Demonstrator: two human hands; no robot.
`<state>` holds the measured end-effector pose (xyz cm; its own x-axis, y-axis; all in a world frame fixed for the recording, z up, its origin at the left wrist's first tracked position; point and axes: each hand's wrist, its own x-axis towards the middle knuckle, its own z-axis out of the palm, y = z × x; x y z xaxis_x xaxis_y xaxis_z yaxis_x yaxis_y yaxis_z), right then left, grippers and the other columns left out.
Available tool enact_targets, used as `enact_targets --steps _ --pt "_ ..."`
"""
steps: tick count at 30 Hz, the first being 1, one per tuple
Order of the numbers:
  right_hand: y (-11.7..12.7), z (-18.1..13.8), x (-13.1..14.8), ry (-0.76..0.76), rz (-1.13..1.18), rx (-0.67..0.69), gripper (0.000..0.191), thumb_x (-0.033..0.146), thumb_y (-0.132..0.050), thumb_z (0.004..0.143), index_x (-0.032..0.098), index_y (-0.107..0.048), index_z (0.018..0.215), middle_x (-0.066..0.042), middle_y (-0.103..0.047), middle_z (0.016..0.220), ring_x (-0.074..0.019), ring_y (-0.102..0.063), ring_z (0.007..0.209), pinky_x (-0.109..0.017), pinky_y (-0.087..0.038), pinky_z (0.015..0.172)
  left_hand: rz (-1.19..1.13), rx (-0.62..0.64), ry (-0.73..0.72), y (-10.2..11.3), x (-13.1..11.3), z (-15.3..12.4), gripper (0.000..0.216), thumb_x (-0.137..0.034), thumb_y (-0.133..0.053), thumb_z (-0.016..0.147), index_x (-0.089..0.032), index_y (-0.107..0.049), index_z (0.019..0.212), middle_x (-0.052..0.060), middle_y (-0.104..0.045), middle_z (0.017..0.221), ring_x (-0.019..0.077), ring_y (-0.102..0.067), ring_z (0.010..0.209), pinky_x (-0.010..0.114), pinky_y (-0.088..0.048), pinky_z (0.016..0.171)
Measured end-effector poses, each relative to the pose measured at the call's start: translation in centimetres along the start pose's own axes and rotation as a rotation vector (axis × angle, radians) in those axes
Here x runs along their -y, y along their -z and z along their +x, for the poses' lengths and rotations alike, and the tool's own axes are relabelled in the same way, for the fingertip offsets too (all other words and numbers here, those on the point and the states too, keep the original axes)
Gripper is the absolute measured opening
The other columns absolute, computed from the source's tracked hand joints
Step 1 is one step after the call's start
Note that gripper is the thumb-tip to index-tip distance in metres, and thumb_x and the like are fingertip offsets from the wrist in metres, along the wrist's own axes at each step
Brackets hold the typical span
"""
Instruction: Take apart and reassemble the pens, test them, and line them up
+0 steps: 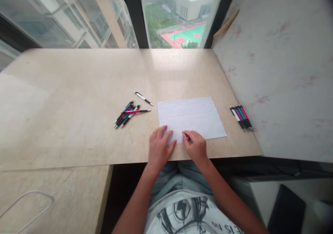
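Observation:
A white sheet of paper [191, 114] lies at a slight slant on the desk, with rows of faint writing across its upper half. My left hand [159, 145] rests flat on the sheet's near left corner, fingers spread. Just right of it, my right hand [195, 145] is closed in a pinch at the sheet's near edge. A bit of something dark reddish shows between those fingers, but most of it is hidden, so I cannot make out its kind.
Left of the sheet lies a loose pile of several pens [127, 114], with a white and black pen [143, 98] apart behind it. Several more pens [241, 117] lie side by side near the wall [286, 88]. A pale cable [39, 192] curves at lower left.

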<state>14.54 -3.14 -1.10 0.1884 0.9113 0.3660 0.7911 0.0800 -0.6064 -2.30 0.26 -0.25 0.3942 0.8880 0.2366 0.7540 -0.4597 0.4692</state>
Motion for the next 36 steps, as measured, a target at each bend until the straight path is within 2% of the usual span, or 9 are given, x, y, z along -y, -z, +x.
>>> enact_targets --steps 2,5,9,12,14,19,21,29,36 --pt "0.0 0.1 -0.5 -0.007 0.032 -0.007 0.019 0.021 -0.053 0.095 0.017 -0.072 0.093 -0.006 -0.073 0.08 -0.0179 -0.061 0.066 -0.03 -0.048 0.07 -0.035 -0.018 0.006 0.0 0.0 -0.2 0.032 -0.033 -0.067 0.087 -0.023 -0.065 0.117 0.014 -0.058 0.133 0.0334 -0.053 0.12 0.053 -0.045 0.102" --pt "0.1 0.2 -1.0 -0.029 0.059 -0.027 0.019 0.023 -0.054 0.094 0.018 -0.072 0.092 -0.006 -0.074 0.082 -0.0172 -0.062 0.065 -0.03 -0.049 0.069 -0.2 -0.118 0.03 0.3 0.5 -0.2 0.028 -0.03 -0.066 0.088 -0.023 -0.066 0.115 0.013 -0.06 0.131 0.0286 -0.056 0.12 0.048 -0.049 0.101" --pt "0.2 0.1 -1.0 -0.05 0.067 -0.042 0.02 0.025 -0.054 0.094 0.018 -0.073 0.091 -0.005 -0.075 0.082 -0.017 -0.063 0.064 -0.03 -0.049 0.067 -0.397 -0.239 0.135 2.0 3.0 0.4 0.02 -0.027 -0.061 0.091 -0.023 -0.067 0.109 0.009 -0.067 0.117 0.0219 -0.064 0.108 0.033 -0.058 0.079" --pt "0.2 0.1 -0.9 -0.057 0.075 -0.046 0.022 0.026 -0.053 0.094 0.018 -0.073 0.09 -0.005 -0.075 0.08 -0.0168 -0.062 0.063 -0.03 -0.049 0.065 -0.243 -0.293 0.243 3.9 5.7 1.5 0.017 -0.026 -0.06 0.09 -0.02 -0.068 0.104 0.007 -0.07 0.101 0.0172 -0.066 0.079 0.031 -0.056 0.07" --pt "0.2 0.2 -0.8 -0.059 0.078 -0.04 0.023 0.027 -0.052 0.094 0.018 -0.073 0.09 -0.005 -0.075 0.08 -0.0169 -0.062 0.062 -0.03 -0.049 0.065 -0.076 -0.263 0.278 5.1 7.3 2.5 0.02 -0.024 -0.058 0.089 -0.02 -0.068 0.107 0.005 -0.07 0.092 0.0166 -0.063 0.07 0.031 -0.053 0.069" --pt "0.2 0.2 -0.9 -0.07 0.093 -0.038 0.023 0.027 -0.052 0.094 0.018 -0.073 0.09 -0.006 -0.075 0.08 -0.0173 -0.062 0.062 -0.031 -0.049 0.065 0.217 -0.195 0.237 6.6 9.4 5.3 0.028 -0.021 -0.056 0.089 -0.021 -0.068 0.114 0.011 -0.068 0.108 0.0247 -0.065 0.091 0.037 -0.051 0.081" --pt "0.1 0.2 -0.9 -0.071 0.097 -0.041 0.023 0.028 -0.052 0.094 0.019 -0.073 0.09 -0.006 -0.075 0.08 -0.0173 -0.062 0.062 -0.031 -0.049 0.064 0.283 -0.176 0.238 6.7 9.8 6.2 0.028 -0.023 -0.054 0.09 -0.02 -0.069 0.114 0.013 -0.067 0.107 0.0281 -0.063 0.099 0.039 -0.05 0.082" --pt "0.2 0.3 -0.9 -0.087 0.127 -0.051 0.021 0.027 -0.054 0.093 0.018 -0.073 0.09 -0.005 -0.074 0.079 -0.017 -0.061 0.061 -0.03 -0.049 0.064 0.394 -0.144 0.223 5.7 10.6 7.5 0.025 -0.027 -0.05 0.095 -0.022 -0.072 0.105 0.012 -0.065 0.098 0.0281 -0.062 0.091 0.036 -0.049 0.07" --pt "0.2 0.3 -0.9 -0.099 0.15 -0.061 0.022 0.027 -0.054 0.093 0.018 -0.073 0.09 -0.005 -0.074 0.078 -0.0167 -0.061 0.061 -0.03 -0.05 0.064 0.378 -0.179 0.214 5.6 10.6 7.4 0.019 -0.025 -0.052 0.094 -0.022 -0.071 0.097 0.012 -0.066 0.101 0.0284 -0.062 0.095 0.037 -0.049 0.074"
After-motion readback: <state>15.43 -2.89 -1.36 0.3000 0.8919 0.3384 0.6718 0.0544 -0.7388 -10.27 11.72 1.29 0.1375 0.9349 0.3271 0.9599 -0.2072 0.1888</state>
